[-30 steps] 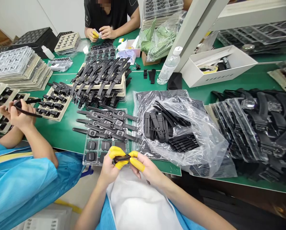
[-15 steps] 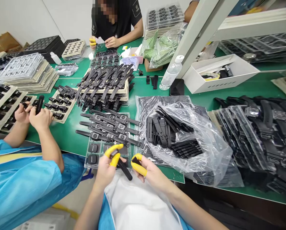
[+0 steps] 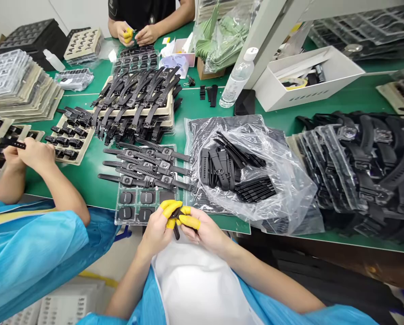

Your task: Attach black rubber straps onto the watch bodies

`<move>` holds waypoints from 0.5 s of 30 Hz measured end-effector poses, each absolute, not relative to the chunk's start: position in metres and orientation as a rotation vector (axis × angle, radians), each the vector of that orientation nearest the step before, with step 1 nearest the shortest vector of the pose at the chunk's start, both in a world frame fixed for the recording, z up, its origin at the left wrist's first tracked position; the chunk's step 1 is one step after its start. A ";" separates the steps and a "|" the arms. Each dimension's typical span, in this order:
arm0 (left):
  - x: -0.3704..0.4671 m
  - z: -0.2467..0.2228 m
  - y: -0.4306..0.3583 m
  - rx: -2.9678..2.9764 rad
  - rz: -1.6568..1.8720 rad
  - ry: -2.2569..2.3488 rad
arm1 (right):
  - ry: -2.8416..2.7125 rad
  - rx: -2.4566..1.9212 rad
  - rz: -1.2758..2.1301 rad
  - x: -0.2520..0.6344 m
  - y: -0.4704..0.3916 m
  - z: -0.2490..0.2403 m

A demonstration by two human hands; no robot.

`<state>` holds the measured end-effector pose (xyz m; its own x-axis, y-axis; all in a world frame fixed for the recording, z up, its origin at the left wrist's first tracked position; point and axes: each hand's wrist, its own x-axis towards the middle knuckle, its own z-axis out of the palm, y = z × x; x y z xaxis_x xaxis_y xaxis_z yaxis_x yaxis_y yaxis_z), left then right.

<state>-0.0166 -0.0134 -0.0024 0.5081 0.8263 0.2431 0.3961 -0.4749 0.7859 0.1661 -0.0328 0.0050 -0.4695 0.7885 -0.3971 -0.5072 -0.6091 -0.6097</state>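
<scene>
Yellow finger covers are on both my hands, which meet just off the table's front edge. My left hand (image 3: 161,225) pinches a black watch (image 3: 176,212) with a strap piece hanging below. Against it from the right, my right hand (image 3: 198,225) has its covered fingertips closed on a black strap, mostly hidden. Behind my hands lies a clear tray (image 3: 118,215) with square black watch pieces in its front cells and several strapped watches (image 3: 144,164) laid across it. To the right, black straps (image 3: 222,169) rest on an open plastic bag (image 3: 290,189).
Stacked trays of watches (image 3: 137,97) stand behind. A bottle (image 3: 237,79), a phone (image 3: 245,103) and a white box (image 3: 303,90) are at the back right, more watch trays (image 3: 340,167) at the right. A co-worker's hands (image 3: 32,153) work at the left; another person sits opposite.
My hands have come together, bringing the watch and the strap piece into contact. The view has shifted, so the table appears higher. The left co-worker's hands have moved left.
</scene>
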 end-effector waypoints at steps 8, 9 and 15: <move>-0.022 0.013 -0.012 2.172 0.642 0.915 | -0.479 -0.853 2.182 0.170 -0.030 0.008; -0.022 0.014 -0.013 2.236 0.611 0.948 | -0.488 -0.869 2.196 0.171 -0.029 0.008; -0.024 0.014 -0.011 2.472 0.410 0.996 | -0.532 -0.958 2.246 0.174 -0.031 0.005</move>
